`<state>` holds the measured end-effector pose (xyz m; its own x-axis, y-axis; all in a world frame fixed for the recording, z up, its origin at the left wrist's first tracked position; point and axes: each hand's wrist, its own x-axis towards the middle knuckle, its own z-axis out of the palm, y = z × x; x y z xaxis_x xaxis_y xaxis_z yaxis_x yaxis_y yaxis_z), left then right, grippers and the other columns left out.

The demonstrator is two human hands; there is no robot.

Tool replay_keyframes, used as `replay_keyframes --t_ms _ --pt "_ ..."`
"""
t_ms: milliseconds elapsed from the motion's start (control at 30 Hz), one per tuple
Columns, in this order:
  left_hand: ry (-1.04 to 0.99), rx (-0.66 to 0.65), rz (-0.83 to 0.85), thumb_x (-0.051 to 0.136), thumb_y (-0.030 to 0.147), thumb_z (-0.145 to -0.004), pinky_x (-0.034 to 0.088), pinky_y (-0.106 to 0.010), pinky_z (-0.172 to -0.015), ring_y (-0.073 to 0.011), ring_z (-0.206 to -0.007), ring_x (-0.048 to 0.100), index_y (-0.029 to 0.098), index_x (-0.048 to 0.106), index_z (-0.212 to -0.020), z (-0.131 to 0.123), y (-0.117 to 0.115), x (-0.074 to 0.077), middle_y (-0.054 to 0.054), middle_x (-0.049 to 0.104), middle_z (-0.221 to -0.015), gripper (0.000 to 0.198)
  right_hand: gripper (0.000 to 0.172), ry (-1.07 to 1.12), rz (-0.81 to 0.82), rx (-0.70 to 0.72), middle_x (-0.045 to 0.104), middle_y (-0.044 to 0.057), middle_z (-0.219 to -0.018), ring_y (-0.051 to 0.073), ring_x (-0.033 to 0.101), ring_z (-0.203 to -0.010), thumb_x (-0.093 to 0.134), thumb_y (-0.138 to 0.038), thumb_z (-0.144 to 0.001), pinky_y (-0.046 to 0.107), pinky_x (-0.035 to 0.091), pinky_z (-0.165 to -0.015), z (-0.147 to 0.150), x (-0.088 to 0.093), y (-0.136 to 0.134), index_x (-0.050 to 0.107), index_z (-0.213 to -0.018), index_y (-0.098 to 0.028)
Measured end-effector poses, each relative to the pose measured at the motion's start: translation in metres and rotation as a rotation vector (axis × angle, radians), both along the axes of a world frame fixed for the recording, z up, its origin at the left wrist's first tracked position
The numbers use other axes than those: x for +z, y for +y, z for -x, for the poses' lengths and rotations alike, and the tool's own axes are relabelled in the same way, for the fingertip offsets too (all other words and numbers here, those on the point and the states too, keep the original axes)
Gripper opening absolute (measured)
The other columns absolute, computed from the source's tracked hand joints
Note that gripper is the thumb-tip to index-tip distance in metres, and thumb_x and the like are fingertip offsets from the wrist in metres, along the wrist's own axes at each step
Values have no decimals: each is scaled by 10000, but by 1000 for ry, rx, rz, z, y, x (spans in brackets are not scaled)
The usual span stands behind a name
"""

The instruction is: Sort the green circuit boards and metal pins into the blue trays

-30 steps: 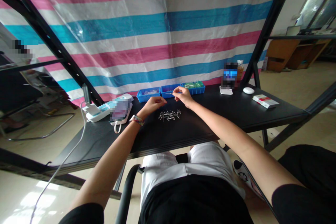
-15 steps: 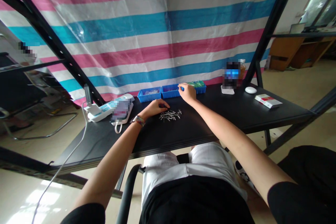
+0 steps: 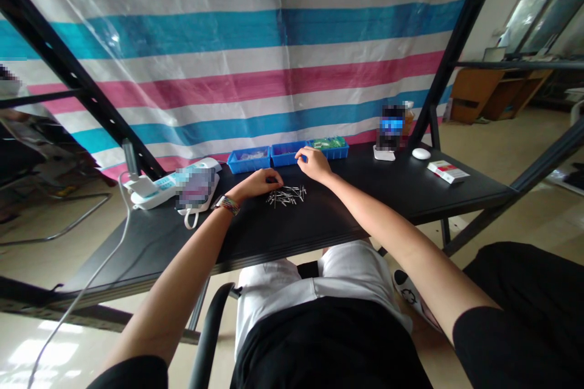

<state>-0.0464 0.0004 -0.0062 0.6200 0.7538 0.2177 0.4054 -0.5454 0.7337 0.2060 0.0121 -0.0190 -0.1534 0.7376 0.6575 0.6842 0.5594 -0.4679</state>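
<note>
On the black table lies a loose pile of thin metallic pieces. My left hand rests at the pile's left edge, fingers curled; whatever is between its fingertips is too small to make out. Above and right of the pile is my right hand, its fingers bent together at the front edge of the middle blue bin. I cannot make out anything in its fingertips. The left blue bin holds clear items, and the right blue bin holds green packets.
At the left are a white power strip and a phone on a white device with a strap. A lit-screen device, a bottle, a white oval object and a small box stand right. A striped sheet hangs behind.
The whole view has shifted, so the scene sits further left. My right hand has drawn back slightly from the middle bin toward me. My left hand stays beside the pile.
</note>
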Motion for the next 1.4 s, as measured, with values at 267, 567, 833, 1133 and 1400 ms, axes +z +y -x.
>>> replay_keyframes --t_ms 267,567,833,1133,1400 --pt "-255 108 29 855 522 -769 538 -308 -785 -191 -822 657 192 766 -859 -1 0 1 -63 752 -881 353 284 189 134 235 737 20 -775 174 653 -724 581 -242 -976 276 475 -714 5 4 -8 697 -720 -200" --pt "-399 201 45 887 442 -695 498 -311 -758 -167 -765 605 181 717 -830 -8 -13 14 -33 674 -809 340 296 410 444 420 754 21 -737 106 540 -452 665 -346 -956 249 400 -489 19 6 -13 684 -709 -184" --pt "-448 239 38 899 447 -687 523 -322 -833 -170 -799 635 184 711 -863 -8 -12 12 -27 695 -817 368 281 506 536 458 726 17 -693 97 554 -448 722 -379 -908 216 397 -427 19 8 -12 679 -713 -181" --pt "-431 261 129 806 622 -793 509 -303 -693 -169 -701 620 187 711 -820 -4 -2 6 -38 686 -752 446 171 541 458 434 686 -16 -697 100 545 -496 798 -319 -824 227 450 -483 20 12 -17 689 -780 -195" --pt "-373 252 163 762 677 -840 486 -294 -650 -160 -641 608 185 676 -731 -1 5 -1 -44 655 -674 511 161 532 428 448 712 1 -730 113 565 -523 845 -296 -758 250 472 -501 22 5 -11 742 -818 -188"
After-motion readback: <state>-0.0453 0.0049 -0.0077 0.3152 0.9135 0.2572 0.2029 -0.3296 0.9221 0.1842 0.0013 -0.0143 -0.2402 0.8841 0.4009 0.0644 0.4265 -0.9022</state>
